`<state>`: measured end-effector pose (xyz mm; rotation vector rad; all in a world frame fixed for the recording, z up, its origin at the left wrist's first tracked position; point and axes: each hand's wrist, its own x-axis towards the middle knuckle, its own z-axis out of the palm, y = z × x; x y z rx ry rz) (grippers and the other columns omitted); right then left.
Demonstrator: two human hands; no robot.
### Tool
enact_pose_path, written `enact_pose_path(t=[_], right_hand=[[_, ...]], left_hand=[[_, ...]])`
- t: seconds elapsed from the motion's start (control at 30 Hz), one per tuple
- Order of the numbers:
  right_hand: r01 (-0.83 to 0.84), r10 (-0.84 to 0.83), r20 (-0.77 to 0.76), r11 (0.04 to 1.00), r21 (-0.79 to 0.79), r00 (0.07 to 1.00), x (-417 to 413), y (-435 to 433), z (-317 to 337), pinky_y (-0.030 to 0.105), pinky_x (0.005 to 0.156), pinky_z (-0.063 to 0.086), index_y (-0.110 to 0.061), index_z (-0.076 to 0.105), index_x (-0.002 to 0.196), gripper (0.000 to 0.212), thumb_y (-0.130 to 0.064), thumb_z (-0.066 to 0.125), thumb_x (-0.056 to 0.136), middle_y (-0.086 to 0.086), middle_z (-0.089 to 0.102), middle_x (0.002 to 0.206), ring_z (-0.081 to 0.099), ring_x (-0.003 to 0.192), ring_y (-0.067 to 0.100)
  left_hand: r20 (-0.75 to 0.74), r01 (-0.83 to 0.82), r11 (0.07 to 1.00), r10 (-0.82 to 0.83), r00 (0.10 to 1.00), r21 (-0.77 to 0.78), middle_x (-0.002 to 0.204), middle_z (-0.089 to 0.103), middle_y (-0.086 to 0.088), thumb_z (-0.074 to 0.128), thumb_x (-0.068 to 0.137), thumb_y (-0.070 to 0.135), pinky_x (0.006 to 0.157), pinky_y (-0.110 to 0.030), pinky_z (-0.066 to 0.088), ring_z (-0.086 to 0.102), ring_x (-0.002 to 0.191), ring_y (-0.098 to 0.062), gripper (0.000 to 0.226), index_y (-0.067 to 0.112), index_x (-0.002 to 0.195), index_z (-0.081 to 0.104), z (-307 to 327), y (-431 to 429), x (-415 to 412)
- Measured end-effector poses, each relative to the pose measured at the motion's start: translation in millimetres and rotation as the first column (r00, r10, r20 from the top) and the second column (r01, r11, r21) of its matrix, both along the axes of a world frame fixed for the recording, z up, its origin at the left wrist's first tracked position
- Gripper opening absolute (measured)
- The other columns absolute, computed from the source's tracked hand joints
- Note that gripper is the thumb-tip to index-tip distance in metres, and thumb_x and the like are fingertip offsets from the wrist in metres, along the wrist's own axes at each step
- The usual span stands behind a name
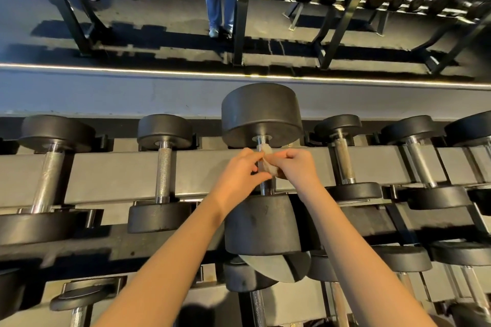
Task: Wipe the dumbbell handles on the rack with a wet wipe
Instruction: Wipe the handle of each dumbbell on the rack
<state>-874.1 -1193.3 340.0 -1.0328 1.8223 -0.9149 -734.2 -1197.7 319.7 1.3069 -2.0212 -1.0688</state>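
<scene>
A large black dumbbell (261, 114) lies on the top tier of the rack (202, 167), its steel handle (261, 141) running toward me. A crumpled, greyish wet wipe (267, 164) is wrapped against the middle of that handle. My left hand (239, 172) pinches the wipe from the left with thumb and fingertips. From the right, my right hand (295, 164) grips the same wipe with curled fingers. Both hands meet over the handle and hide most of its middle.
Smaller dumbbells lie on either side on the same tier, such as one (163, 167) to the left and one (344, 159) to the right. A lower tier (255, 289) holds more. A mirror (239, 8) behind reflects the rack and a person's legs.
</scene>
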Motion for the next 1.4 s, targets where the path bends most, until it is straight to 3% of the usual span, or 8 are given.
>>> enact_pose_path(t=[0.23,0.37,0.5,0.67,0.87,0.97,1.13,1.4], right_hand=[[-0.108,0.109,-0.068,0.994,0.008,0.992,-7,16,4,0.016,0.068,0.043,-0.004,0.073,0.094,0.021,-0.022,0.062,0.090,0.012,0.069,0.087,0.061,0.077,0.019],[-0.024,0.019,-0.332,1.000,-0.009,0.943,-11,42,-7,0.028,0.078,0.045,-0.011,0.069,0.107,0.027,-0.028,0.053,0.096,0.002,0.067,0.099,0.061,0.093,0.017],[0.154,-0.158,-0.222,0.987,-0.038,0.962,-5,54,-14,0.037,0.079,0.048,-0.001,0.069,0.093,0.033,-0.026,0.048,0.098,0.015,0.069,0.091,0.062,0.090,0.027],[0.149,-0.154,-0.216,0.988,-0.037,0.964,-4,53,-12,0.038,0.080,0.049,-0.002,0.070,0.091,0.034,-0.026,0.047,0.098,0.015,0.069,0.094,0.062,0.092,0.026],[0.104,-0.107,-0.254,0.994,-0.025,0.961,-4,53,-10,0.036,0.074,0.045,-0.005,0.069,0.097,0.033,-0.028,0.045,0.098,0.011,0.069,0.095,0.060,0.085,0.022],[0.004,-0.023,-0.375,0.999,-0.051,0.927,-2,60,-15,0.028,0.072,0.040,-0.014,0.070,0.098,0.029,-0.027,0.044,0.098,-0.003,0.065,0.090,0.056,0.083,0.012],[-0.039,0.002,-0.450,0.997,-0.073,0.893,-1,62,-22,0.032,0.084,0.044,-0.015,0.072,0.102,0.031,-0.031,0.046,0.097,-0.001,0.069,0.106,0.058,0.099,0.015],[-0.018,-0.011,-0.397,0.997,-0.071,0.918,0,64,-15,0.033,0.078,0.045,-0.013,0.071,0.098,0.032,-0.031,0.045,0.098,0.000,0.069,0.095,0.053,0.084,0.009]], left_hand=[[-0.066,-0.260,0.962,0.266,0.962,0.089,0.073,0.058,0.012,0.067,0.084,0.007,0.068,-0.013,0.047,0.056,0.070,-0.002,0.012,0.013,0.094,0.067,-9,-19,-9],[0.047,-0.373,0.927,0.375,0.926,-0.031,0.089,0.065,-0.001,0.062,0.090,0.017,0.069,-0.024,0.050,0.062,0.082,-0.014,0.011,0.013,0.100,0.065,-12,-38,-9],[0.178,-0.277,0.960,0.279,0.944,-0.035,0.101,0.061,-0.006,0.053,0.093,0.010,0.073,-0.024,0.045,0.061,0.091,-0.022,0.018,0.010,0.107,0.065,-21,-45,-25],[0.087,-0.155,0.986,0.150,0.985,0.056,0.102,0.056,-0.007,0.063,0.090,0.018,0.084,-0.026,0.048,0.059,0.094,-0.019,0.024,0.001,0.107,0.068,-19,-37,-17],[0.017,-0.348,0.931,0.348,0.937,0.112,0.112,0.060,-0.004,0.066,0.088,0.016,0.071,-0.013,0.041,0.056,0.088,-0.008,0.029,0.008,0.115,0.063,-22,-45,-30],[-0.051,-0.393,0.901,0.408,0.912,0.186,0.102,0.064,0.002,0.070,0.084,0.015,0.065,-0.007,0.040,0.058,0.087,-0.008,0.027,0.009,0.111,0.065,-26,-47,-31],[0.005,-0.326,0.933,0.329,0.944,0.155,0.091,0.066,0.001,0.070,0.084,0.014,0.059,-0.004,0.039,0.055,0.072,-0.002,0.018,0.009,0.101,0.071,-30,-41,-28],[-0.054,-0.422,0.895,0.433,0.900,0.142,0.080,0.065,0.005,0.070,0.083,0.017,0.073,-0.023,0.051,0.062,0.078,-0.011,0.014,0.012,0.095,0.072,-20,-53,-34]])
